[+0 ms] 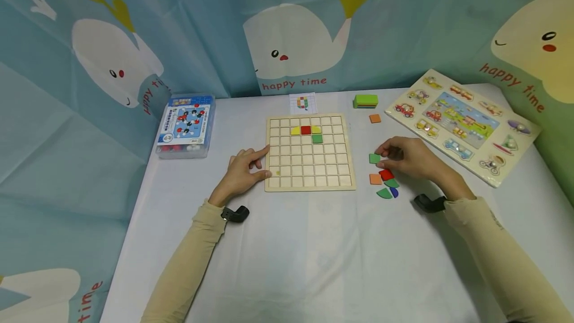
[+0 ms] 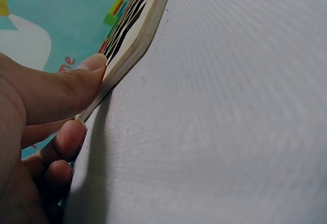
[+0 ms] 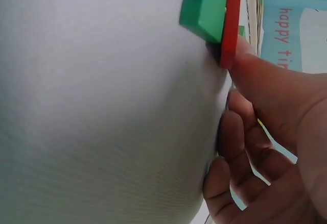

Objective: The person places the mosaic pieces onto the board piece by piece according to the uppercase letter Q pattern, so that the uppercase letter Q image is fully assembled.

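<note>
A wooden grid board [image 1: 310, 188] lies flat, holding yellow quarter-round pieces [image 1: 295, 130], a red square [image 1: 306, 130] and a green square [image 1: 317, 138]. My left hand [image 1: 242, 171] touches the board's left edge with extended index finger and thumb, other fingers bent. To the board's right, my right hand [image 1: 410, 157] pinches another green square [image 1: 374, 158] at its right side, between thumb and index finger. Just below the thumb lies a red square piece [image 3: 232, 25], beside an orange square [image 1: 375, 179], green quarter-rounds [image 1: 384, 193] and a blue half-round [image 1: 394, 192].
A pattern card [image 1: 303, 103] lies behind the board. Stacked coloured squares [image 1: 365, 101] and one orange square [image 1: 374, 118] are at the back right. A vehicle puzzle board [image 1: 464, 126] fills the right; a boxed molecule set [image 1: 186, 126] lies at the left. A printed curtain [image 1: 202, 29] hangs behind.
</note>
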The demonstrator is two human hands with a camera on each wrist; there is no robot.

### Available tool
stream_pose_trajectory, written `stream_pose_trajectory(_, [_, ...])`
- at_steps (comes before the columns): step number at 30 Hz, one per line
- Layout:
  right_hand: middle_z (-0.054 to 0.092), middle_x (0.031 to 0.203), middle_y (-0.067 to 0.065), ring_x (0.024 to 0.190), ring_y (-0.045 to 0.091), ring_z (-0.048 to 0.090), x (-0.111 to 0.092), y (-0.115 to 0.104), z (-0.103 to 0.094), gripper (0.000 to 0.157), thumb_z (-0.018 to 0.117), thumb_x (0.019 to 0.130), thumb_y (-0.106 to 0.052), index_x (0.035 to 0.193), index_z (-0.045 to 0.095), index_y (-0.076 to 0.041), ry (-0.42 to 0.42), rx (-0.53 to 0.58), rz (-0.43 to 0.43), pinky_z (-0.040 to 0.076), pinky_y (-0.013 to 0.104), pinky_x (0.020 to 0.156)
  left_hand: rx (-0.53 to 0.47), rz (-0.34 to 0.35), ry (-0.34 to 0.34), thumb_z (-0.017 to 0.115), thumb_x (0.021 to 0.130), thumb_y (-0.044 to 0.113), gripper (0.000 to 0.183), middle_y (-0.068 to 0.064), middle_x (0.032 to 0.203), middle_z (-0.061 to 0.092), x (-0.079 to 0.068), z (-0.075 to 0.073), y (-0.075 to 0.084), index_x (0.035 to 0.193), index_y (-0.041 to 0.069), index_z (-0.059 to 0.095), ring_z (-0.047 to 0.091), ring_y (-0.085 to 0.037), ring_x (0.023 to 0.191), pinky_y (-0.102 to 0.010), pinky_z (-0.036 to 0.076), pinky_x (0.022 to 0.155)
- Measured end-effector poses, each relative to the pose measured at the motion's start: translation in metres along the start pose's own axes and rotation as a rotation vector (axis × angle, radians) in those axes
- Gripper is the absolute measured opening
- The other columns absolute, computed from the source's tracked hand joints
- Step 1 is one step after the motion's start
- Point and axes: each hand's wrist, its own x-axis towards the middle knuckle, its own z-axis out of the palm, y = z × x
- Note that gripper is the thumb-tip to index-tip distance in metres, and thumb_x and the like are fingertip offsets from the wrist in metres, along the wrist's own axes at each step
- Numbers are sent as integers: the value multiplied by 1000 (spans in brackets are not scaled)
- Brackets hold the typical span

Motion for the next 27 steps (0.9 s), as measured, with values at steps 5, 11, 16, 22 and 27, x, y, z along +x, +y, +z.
stream_pose_trajectory(5, [72,101,8,88,20,60,-1,-1,1,24,85,91,-12,110,74,-2,-5,-10,-20,50,19,78,-2,-3,-4,84,93,23,74,-2,91,57,0,0,0,158,12,52,38,-18,83,-38,20,86])
stream_pose_trajectory(11, [72,103,9,89,20,61,0,1,4,21,81,94,-8,113,73,-1,0,-44,-47,50,15,80,-10,-5,-4,83,93,22,73,-3,91,57,0,0,0,158,12,52,38,-19,83,-38,19,86])
stream_pose_trajectory(16, [74,105,12,92,23,67,1,-3,1,20,75,98,-5,117,70,1,30,-42,-45,48,12,80,-3,-2,0,84,93,23,73,-2,91,57,-1,0,0,158,12,52,38,-18,83,-38,19,86])
stream_pose_trajectory(22, [77,105,13,89,22,68,4,-8,1,22,75,97,0,119,73,1,114,-15,-26,46,9,77,-3,-2,-6,84,92,24,74,-2,91,57,0,0,0,158,12,52,38,-18,83,-38,19,85])
stream_pose_trajectory(27, [76,104,13,87,15,65,13,-10,10,22,75,97,1,118,74,1,171,55,-28,44,6,76,-10,2,-12,84,93,24,74,-2,92,56,-1,-1,0,159,13,51,37,-19,83,-39,18,86])
